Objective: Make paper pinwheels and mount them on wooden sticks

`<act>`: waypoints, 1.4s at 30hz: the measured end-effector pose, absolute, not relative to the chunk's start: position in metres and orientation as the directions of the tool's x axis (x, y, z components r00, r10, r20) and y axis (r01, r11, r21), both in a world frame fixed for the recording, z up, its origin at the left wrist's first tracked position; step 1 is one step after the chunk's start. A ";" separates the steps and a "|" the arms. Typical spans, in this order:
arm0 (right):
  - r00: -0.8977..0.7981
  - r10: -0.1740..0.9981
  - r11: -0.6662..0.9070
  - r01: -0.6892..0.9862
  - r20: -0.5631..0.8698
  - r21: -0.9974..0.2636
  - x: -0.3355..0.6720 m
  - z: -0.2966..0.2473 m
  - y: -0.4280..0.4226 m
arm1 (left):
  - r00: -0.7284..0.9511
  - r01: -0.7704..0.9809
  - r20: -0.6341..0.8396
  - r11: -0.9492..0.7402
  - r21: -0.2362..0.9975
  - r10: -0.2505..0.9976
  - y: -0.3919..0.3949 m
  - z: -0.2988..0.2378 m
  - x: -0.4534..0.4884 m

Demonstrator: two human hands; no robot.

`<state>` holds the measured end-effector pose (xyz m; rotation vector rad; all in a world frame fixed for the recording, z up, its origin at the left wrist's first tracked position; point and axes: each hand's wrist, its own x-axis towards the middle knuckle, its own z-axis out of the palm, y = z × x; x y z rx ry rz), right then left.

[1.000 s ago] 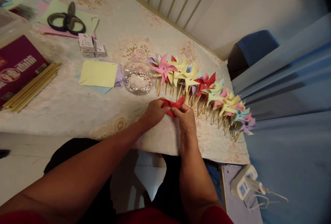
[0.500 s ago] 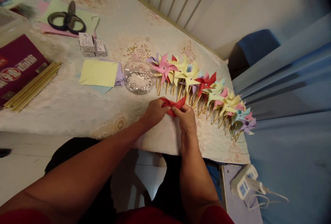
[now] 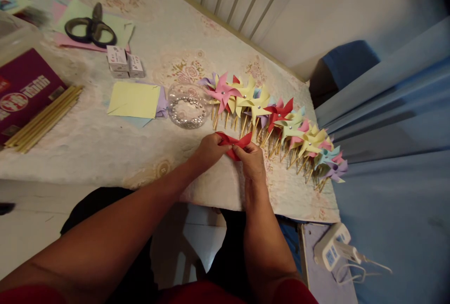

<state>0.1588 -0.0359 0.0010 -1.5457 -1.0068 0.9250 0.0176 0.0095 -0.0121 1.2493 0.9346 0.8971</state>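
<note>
Between my two hands is a red paper pinwheel (image 3: 235, 142), its blades folded in toward the middle, held just above the tablecloth. My left hand (image 3: 211, 150) grips its left side, thumb close to the centre. On the other side my right hand (image 3: 250, 155) is closed on it, thumb and fingertips pinching near the centre. The fingers hide part of the folds, and no stick shows on this piece. Just beyond the hands lies a round clear dish (image 3: 189, 106) of small shiny pins. Finished pinwheels (image 3: 262, 107) on sticks lie in a row to the right.
Left of the dish lie yellow paper sheets (image 3: 134, 100) and small white boxes (image 3: 121, 60). Scissors (image 3: 90, 27) rest on more paper at the back left. A bundle of sticks (image 3: 44, 119) leans by a purple box (image 3: 26, 88). A power strip (image 3: 332, 248) sits at lower right.
The red paper's blades have shifted slightly between my fingers. Both hands stay in nearly the same place, still holding it.
</note>
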 end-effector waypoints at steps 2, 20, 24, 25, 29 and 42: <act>0.351 0.934 -0.124 0.129 -0.071 -0.984 0.159 0.001 -0.036 | 0.382 -0.059 -0.097 0.129 0.990 0.919 0.010 -0.014 0.017; 0.298 0.952 -0.123 0.153 -0.073 -0.980 0.162 -0.005 -0.036 | 0.415 -0.174 -0.055 0.139 0.975 0.908 0.011 -0.017 0.018; 0.316 0.945 -0.138 0.146 -0.086 -0.980 0.161 -0.006 -0.036 | 0.394 -0.122 -0.034 0.089 0.989 0.919 0.012 -0.019 0.019; 0.316 0.945 -0.136 0.142 -0.085 -0.981 0.161 -0.007 -0.036 | 0.388 -0.116 -0.036 0.087 0.989 0.921 0.012 -0.019 0.019; 0.316 0.946 -0.117 0.126 -0.071 -0.985 0.161 -0.008 -0.037 | 0.375 -0.110 -0.038 0.085 0.990 0.926 0.012 -0.017 0.018; 0.312 0.943 -0.146 0.079 -0.114 -0.986 0.154 -0.001 -0.038 | 0.365 -0.054 -0.108 0.137 0.989 0.925 0.013 -0.016 0.015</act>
